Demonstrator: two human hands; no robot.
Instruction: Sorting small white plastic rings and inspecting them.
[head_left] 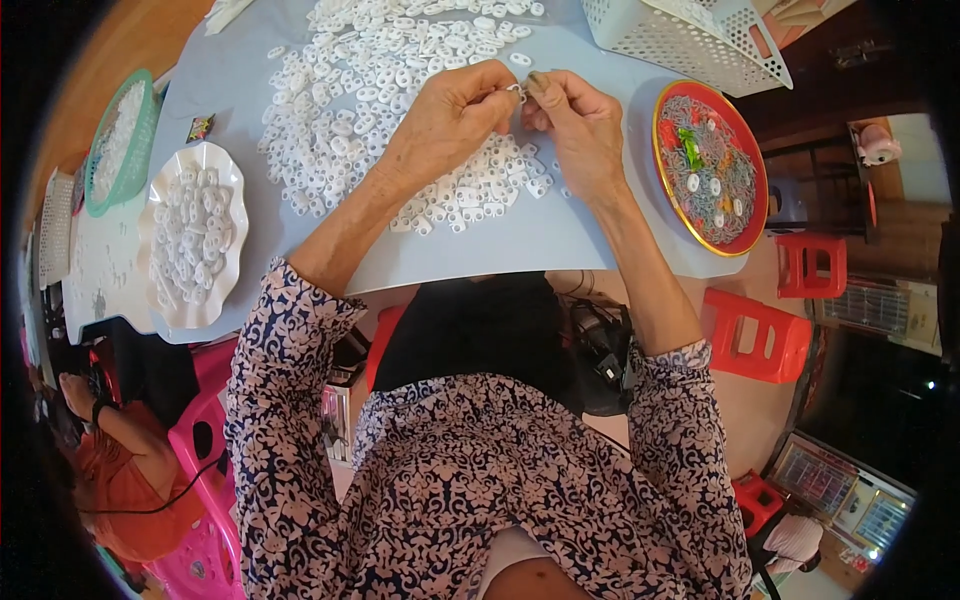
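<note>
A pale table (540,245) sweeps across the top of the frame, white pieces (320,150) heaped upper centre, red tray (757,190) upper right! And the left hand (450,115) and right hand (575,125) meet top centre, both pinching a small white item (517,91)!

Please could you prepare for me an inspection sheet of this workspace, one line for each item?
Surface: pale grey-blue table, scattered with many small white pieces.
Work things: scalloped white plate of similar pieces; red bowl holding grey bits; green basket; white perforated basket.
Clutter: small colourful packet near the plate; green packet in the bowl.
Hands: left hand pinches a small white piece; right hand meets it, exact grip hidden.
Cables: thin black cord near a person in orange.
Surroundings: red stools at right, pink chair at left.
</note>
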